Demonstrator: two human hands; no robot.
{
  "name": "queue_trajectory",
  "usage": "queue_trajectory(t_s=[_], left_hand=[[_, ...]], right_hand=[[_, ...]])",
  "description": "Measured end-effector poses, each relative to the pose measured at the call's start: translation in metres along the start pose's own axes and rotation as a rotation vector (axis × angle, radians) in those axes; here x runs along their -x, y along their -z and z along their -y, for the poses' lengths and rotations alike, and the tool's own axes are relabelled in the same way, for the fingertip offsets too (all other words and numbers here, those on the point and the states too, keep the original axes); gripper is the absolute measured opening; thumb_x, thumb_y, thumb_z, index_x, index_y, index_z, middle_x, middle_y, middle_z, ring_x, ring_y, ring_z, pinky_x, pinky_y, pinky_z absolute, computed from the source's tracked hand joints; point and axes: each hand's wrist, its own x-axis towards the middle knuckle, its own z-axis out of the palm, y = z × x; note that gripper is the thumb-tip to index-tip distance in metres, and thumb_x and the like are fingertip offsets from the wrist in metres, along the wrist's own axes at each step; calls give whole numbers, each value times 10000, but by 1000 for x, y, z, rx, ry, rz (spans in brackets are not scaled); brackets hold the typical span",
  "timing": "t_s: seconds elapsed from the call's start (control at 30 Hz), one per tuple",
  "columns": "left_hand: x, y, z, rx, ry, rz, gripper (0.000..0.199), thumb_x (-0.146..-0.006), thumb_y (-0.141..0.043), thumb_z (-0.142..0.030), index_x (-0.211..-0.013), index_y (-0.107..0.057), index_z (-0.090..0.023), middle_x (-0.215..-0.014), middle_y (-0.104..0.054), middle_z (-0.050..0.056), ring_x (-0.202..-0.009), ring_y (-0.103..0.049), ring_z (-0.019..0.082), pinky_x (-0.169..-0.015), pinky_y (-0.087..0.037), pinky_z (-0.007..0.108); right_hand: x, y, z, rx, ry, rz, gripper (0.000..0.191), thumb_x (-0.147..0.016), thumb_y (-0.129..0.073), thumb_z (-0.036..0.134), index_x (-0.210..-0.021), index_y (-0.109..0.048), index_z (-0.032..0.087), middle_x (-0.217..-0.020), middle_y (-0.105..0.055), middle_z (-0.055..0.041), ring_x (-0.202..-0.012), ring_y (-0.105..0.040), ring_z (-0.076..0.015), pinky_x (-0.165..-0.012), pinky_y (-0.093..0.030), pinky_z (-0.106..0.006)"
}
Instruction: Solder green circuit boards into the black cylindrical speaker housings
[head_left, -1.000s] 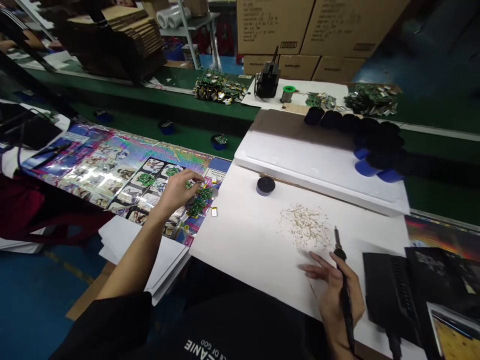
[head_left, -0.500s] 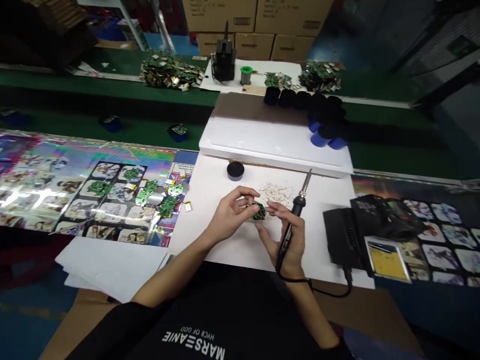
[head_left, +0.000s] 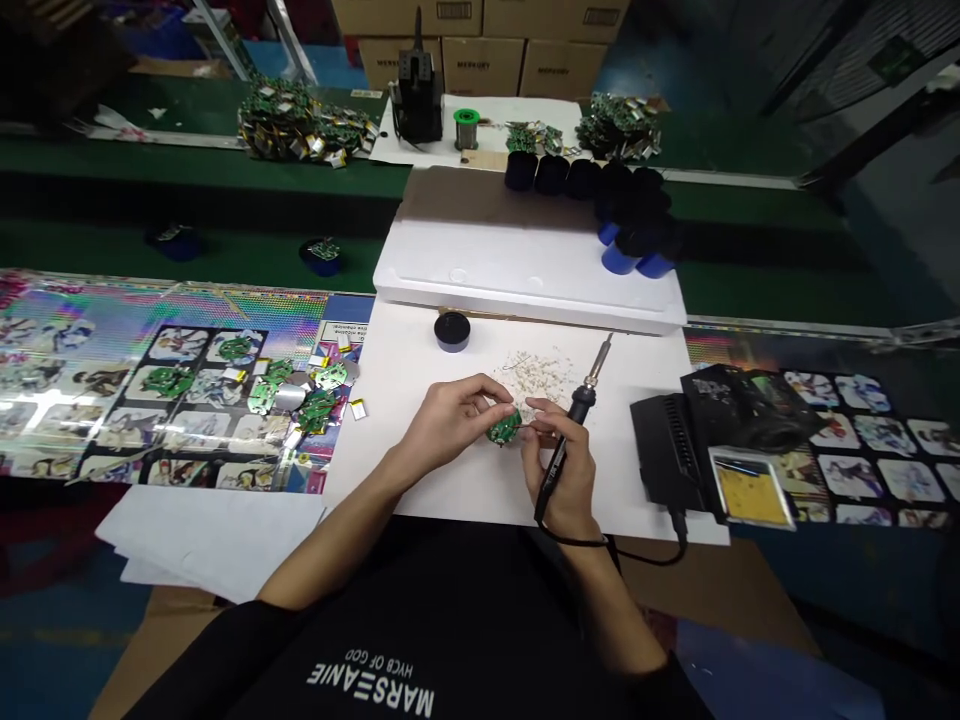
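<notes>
A small round green circuit board [head_left: 503, 427] is pinched by my left hand [head_left: 454, 418] above the white work surface [head_left: 390, 395]. My right hand [head_left: 568, 462] carries a black soldering iron [head_left: 580, 402] across the palm, its metal tip pointing up and away from the board. The thumb and fingertips of that same hand close at the board's right edge, where a thin lead seems to stick out; details there are too small to make out. Just beyond the hands lies a scatter of small pale bits [head_left: 537, 378]. A round black-topped cup [head_left: 452, 331] stands behind my left hand.
Several green boards with battery cells [head_left: 316, 408] lie to the left on printed sheets. At the right sit a black box with a cord [head_left: 666, 452] and a yellow sponge tray [head_left: 751, 490]. Behind are a white foam block [head_left: 525, 260], dark blue cups [head_left: 619, 254] and a solder spool [head_left: 466, 130].
The board has turned so its green face shows more. My right fingertips have closed in on its right edge. The whole view has shifted slightly.
</notes>
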Motion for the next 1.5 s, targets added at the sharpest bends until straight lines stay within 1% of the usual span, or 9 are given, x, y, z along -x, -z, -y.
queue_trajectory(t_s=[0.17,0.37,0.57,0.73,0.9,1.13,1.23,1.3,1.5], left_hand=[[1,-3,4,286,222,126,399,-833,-865,-500,-965,-662,-183,-713,-665,-3,-550,-597,111,-465,-482,205],[-2,1,3,236,163,92,427,-867,-834,-492,-1082,-596,-210,-967,-688,31,-657,-652,120,-529,-527,231],[-33,67,-6,-434,-178,-387,378,-865,-831,-415,-1118,-637,-210,-1087,-701,50,-894,-631,176,-814,-523,306],[-62,75,13,-668,-90,-189,686,-812,-873,-427,-1345,-521,-179,-1389,-621,160,-1246,-631,330,-1032,-522,455],[-70,68,27,-766,-114,-113,565,-868,-787,-325,-1361,-547,-185,-1355,-625,164,-1300,-615,368,-1089,-508,505],[-17,56,16,-671,-49,223,648,-754,-887,-582,-1261,-675,-238,-1267,-600,121,-1026,-701,313,-925,-600,462],[5,49,18,-515,-82,381,739,-823,-868,-483,-1467,-568,-279,-1479,-559,140,-1152,-689,294,-1006,-579,429],[14,44,21,-420,-96,454,714,-920,-786,-380,-1562,-483,-307,-1467,-606,117,-1090,-695,243,-985,-575,394],[26,20,32,-298,-24,280,587,-887,-832,-367,-1413,-592,-263,-1175,-702,68,-785,-620,170,-789,-556,342]], right_hand=[[0,9,1,-122,-23,138,553,-883,-735,130,-1363,-498,267,-1375,-685,-135,-934,-716,-206,-769,-633,-375],[2,8,1,-115,-38,112,563,-874,-828,129,-1317,-518,285,-1337,-709,-107,-840,-686,-155,-708,-586,-306],[7,16,-8,-114,-91,48,530,-864,-813,140,-1287,-519,266,-1325,-702,-128,-1023,-706,-220,-763,-553,-345],[13,12,-11,-101,-100,46,500,-866,-792,160,-1272,-521,270,-1302,-705,-118,-1042,-718,-237,-762,-564,-367],[17,12,-11,-134,-124,57,497,-878,-769,156,-1289,-520,282,-1300,-685,-112,-1114,-724,-263,-754,-576,-372],[18,17,-11,-104,-112,96,502,-859,-808,180,-1260,-518,262,-1262,-705,-118,-1051,-724,-237,-778,-583,-363],[19,13,-11,-124,-106,126,504,-868,-812,182,-1268,-516,261,-1275,-705,-121,-1117,-723,-244,-817,-597,-362],[19,10,-14,-125,-101,152,500,-888,-794,174,-1292,-513,264,-1301,-702,-126,-1223,-704,-260,-894,-611,-390],[18,12,-22,19,-57,242,484,-927,-755,170,-1349,-538,269,-1379,-689,-131,-1282,-691,-284,-1055,-588,-514]])
